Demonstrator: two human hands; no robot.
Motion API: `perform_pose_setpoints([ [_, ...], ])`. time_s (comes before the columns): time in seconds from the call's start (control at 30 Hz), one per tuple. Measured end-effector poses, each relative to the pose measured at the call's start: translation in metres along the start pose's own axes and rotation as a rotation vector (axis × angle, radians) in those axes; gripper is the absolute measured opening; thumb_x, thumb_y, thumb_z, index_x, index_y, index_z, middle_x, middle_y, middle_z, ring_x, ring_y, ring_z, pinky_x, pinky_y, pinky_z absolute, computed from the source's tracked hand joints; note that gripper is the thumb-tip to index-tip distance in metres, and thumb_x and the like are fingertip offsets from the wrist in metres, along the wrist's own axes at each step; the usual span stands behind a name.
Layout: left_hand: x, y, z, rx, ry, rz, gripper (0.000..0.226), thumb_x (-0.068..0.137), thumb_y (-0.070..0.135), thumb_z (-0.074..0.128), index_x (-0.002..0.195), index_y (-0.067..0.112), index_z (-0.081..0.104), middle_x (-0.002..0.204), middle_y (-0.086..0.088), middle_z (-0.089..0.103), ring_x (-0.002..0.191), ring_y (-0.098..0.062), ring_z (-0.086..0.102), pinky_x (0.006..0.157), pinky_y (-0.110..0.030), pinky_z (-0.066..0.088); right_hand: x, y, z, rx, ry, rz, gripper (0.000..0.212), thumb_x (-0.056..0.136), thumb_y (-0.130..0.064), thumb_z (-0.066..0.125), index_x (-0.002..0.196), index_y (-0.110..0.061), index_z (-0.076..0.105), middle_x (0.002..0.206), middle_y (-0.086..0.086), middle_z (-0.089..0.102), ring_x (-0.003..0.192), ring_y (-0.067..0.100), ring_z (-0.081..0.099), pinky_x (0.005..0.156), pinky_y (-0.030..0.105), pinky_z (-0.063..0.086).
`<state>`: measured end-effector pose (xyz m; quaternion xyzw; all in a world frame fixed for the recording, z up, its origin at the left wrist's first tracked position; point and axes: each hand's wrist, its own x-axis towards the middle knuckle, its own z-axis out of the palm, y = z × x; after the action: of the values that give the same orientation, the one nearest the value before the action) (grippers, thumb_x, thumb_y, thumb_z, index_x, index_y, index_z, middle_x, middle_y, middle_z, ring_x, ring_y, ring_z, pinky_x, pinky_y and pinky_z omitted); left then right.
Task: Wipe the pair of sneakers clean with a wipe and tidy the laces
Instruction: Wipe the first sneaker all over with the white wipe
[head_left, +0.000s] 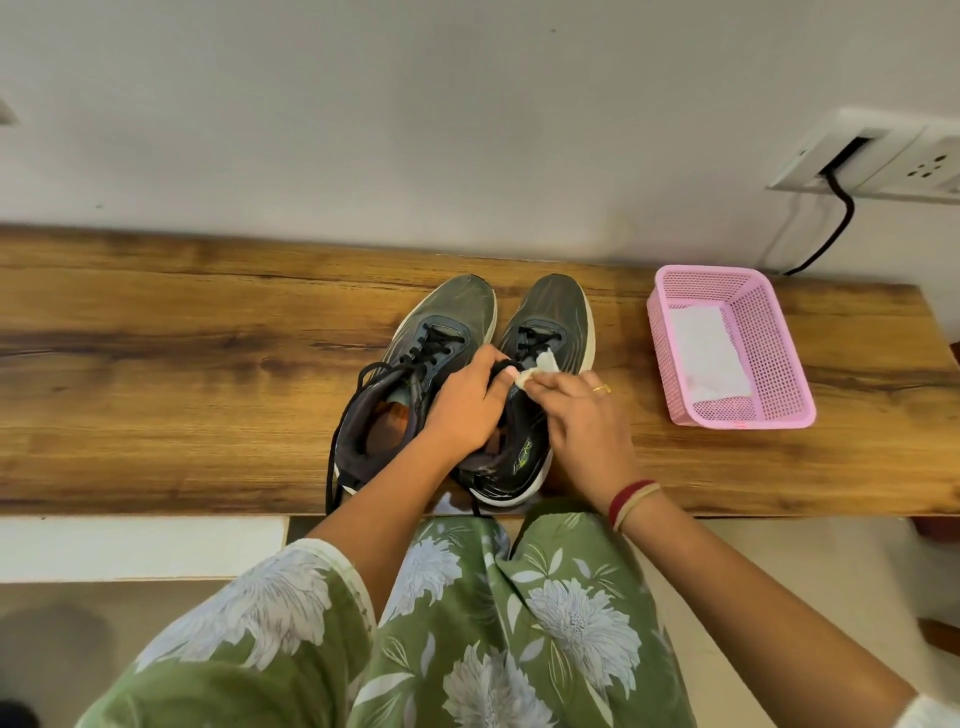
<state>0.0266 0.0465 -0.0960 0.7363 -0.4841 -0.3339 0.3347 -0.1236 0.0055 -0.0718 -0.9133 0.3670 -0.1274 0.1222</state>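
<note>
While the left sneaker (415, 364) and right sneaker (553, 317) stand side by side on the bench (156, 374), their toes point to the wall.
Long axes run across the bench, heels toward the person. The left hand (467, 405) grips the right sneaker's laces (540, 338); the right hand (584, 415) pinches a crumpled wipe (543, 365) against them.

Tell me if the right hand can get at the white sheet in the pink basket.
Probably yes: the sheet lies uncovered in the open basket, with bare bench between. But the right hand pinches a wipe.
</note>
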Motion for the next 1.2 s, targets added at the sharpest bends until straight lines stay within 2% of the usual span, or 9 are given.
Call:
perform_pose_setpoints([
  [0.07,0.0,0.0,0.0,0.003,0.001,0.006,0.02,0.099,0.029,0.043,0.109,0.013,0.049,0.082,-0.007,0.061,0.079,-0.025,0.058,0.072,-0.039,0.046,0.004,0.006,-0.003,-0.027,-0.01,-0.026,0.037,0.079,0.003,0.06,0.111,-0.015,0.068,0.109,-0.001,0.067,0.084,0.023,0.052,0.07,0.03,0.043],
  [0.2,-0.001,0.0,0.002,0.018,-0.003,0.005,0.02,0.099,0.031,0.042,0.109,0.014,0.048,0.082,-0.008,0.062,0.078,-0.025,0.058,0.071,-0.04,0.046,0.015,0.015,0.001,0.035,0.028,0.21,0.035,0.085,-0.001,0.053,0.113,-0.017,0.067,0.114,-0.002,0.065,0.093,0.022,0.048,0.078,0.029,0.042],
  [0.37,0.001,-0.002,0.0,0.002,0.003,0.017,0.019,0.099,0.028,0.043,0.11,0.013,0.049,0.086,-0.007,0.062,0.082,-0.026,0.059,0.073,-0.04,0.046,0.003,0.001,-0.002,0.056,-0.004,0.005,0.035,0.081,0.002,0.059,0.111,-0.015,0.068,0.109,-0.001,0.066,0.088,0.022,0.051,0.073,0.025,0.038],
  [0.5,-0.001,0.001,0.002,0.022,0.003,0.019,0.021,0.1,0.031,0.041,0.109,0.014,0.048,0.072,0.0,0.056,0.074,-0.024,0.057,0.067,-0.038,0.043,0.018,0.024,-0.003,0.021,-0.003,0.226,0.034,0.088,-0.005,0.052,0.116,-0.02,0.066,0.115,-0.004,0.065,0.093,0.019,0.046,0.075,0.03,0.04],
  [0.8,0.0,-0.001,0.004,0.009,0.015,0.005,0.018,0.099,0.028,0.043,0.107,0.012,0.049,0.074,0.0,0.055,0.075,-0.024,0.056,0.067,-0.036,0.041,-0.032,-0.019,-0.006,0.108,-0.153,-0.11,0.038,0.077,0.001,0.061,0.108,-0.019,0.069,0.103,-0.006,0.065,0.086,0.019,0.054,0.073,0.032,0.048],
  [0.9,0.0,0.001,0.003,-0.001,0.001,-0.001,0.02,0.099,0.028,0.043,0.107,0.011,0.049,0.078,-0.003,0.057,0.078,-0.026,0.056,0.069,-0.037,0.042,-0.025,-0.017,-0.011,0.393,-0.156,0.116,0.035,0.084,-0.001,0.058,0.107,-0.026,0.069,0.103,-0.01,0.065,0.091,0.01,0.055,0.082,0.025,0.044],
  [1.0,0.0,0.001,0.0,-0.012,-0.011,-0.004,0.019,0.1,0.028,0.042,0.107,0.011,0.048,0.081,-0.011,0.061,0.078,-0.027,0.057,0.07,-0.038,0.043,-0.006,-0.007,-0.016,0.598,0.065,0.415,0.033,0.086,-0.001,0.057,0.105,-0.026,0.067,0.098,-0.007,0.063,0.071,0.002,0.052,0.065,0.012,0.042],
  [1.07,0.0,0.001,0.0,-0.015,-0.01,-0.003,0.018,0.1,0.027,0.042,0.107,0.012,0.048,0.079,-0.01,0.06,0.077,-0.027,0.057,0.067,-0.037,0.041,0.0,-0.007,-0.014,0.498,0.064,0.43,0.03,0.086,0.0,0.057,0.106,-0.018,0.069,0.1,-0.003,0.062,0.079,0.005,0.054,0.073,0.01,0.042],
  [1.2,0.0,0.0,0.001,-0.007,-0.004,0.005,0.017,0.099,0.027,0.042,0.105,0.012,0.048,0.072,-0.001,0.054,0.073,-0.023,0.054,0.063,-0.034,0.037,-0.023,-0.028,-0.005,0.402,-0.119,0.345,0.024,0.087,-0.006,0.058,0.107,-0.015,0.068,0.1,-0.006,0.06,0.089,0.008,0.056,0.086,0.019,0.047],
])
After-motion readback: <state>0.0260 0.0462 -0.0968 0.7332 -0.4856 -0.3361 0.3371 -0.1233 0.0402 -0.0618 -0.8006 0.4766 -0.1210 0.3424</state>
